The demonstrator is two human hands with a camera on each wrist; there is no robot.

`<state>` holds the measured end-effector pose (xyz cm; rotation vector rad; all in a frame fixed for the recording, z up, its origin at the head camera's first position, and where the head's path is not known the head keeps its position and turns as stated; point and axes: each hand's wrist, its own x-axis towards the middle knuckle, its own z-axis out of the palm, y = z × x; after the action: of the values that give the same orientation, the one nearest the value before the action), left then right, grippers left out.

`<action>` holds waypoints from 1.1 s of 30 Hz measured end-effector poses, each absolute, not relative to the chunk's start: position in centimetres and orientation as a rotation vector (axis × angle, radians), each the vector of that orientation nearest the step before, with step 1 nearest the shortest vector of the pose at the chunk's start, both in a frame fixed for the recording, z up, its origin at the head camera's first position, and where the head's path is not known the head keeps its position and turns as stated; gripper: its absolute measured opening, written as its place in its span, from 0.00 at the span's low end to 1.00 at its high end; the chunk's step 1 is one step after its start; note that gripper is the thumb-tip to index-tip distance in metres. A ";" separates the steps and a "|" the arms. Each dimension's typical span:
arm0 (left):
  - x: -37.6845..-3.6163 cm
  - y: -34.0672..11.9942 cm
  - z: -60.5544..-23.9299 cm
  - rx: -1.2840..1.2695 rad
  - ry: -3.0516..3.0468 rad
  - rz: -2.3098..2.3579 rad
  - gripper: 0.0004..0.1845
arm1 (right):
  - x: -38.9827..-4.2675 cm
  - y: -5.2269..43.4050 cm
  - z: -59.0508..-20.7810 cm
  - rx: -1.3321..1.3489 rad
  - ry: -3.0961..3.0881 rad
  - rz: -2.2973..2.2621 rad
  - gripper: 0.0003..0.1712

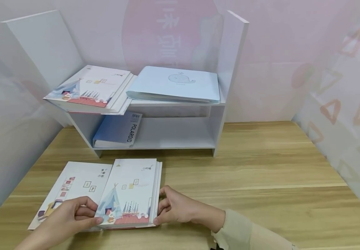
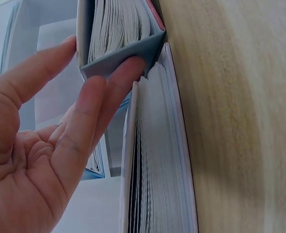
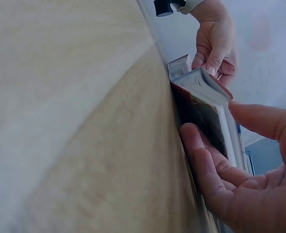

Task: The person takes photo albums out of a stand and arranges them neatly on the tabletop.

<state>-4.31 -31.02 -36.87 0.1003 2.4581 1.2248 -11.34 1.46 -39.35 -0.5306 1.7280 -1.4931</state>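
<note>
A stack of books with a tent picture on the top cover (image 1: 126,191) lies on the wooden table (image 1: 261,180) near the front edge. My left hand (image 1: 89,217) grips its near left corner, thumb on the cover. At the stack's right edge my right hand (image 1: 164,208) holds it, with fingers (image 3: 196,145) under the books and the thumb above. The right wrist view shows the stack's (image 3: 206,104) near edge raised slightly off the table. In the left wrist view my left hand (image 2: 102,58) meets the book's page edges (image 2: 155,160).
Another white book (image 1: 73,187) lies flat to the left, partly under the stack. Behind stands a white desktop shelf (image 1: 226,104). It holds a pile of similar books (image 1: 92,88), a light blue whale album (image 1: 176,85) and, below, a blue POLAROID album (image 1: 117,130). Walls close in on both sides.
</note>
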 end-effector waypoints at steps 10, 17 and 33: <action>-4.5 -31.3 -36.7 0.047 2.541 1.147 0.17 | -11.9 2.2 -39.1 -0.531 1.713 -1.400 0.41; -4.8 -31.4 -36.2 -0.039 2.574 1.116 0.20 | -12.3 2.7 -38.9 -0.541 1.682 -1.353 0.38; -5.0 -31.5 -35.1 -0.159 2.593 1.214 0.23 | -12.6 3.3 -37.9 -0.611 1.748 -1.257 0.44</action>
<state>-5.03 -31.54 -35.10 -0.1587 2.5930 1.2143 -12.60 3.31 -37.92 -0.6106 1.7479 -1.2569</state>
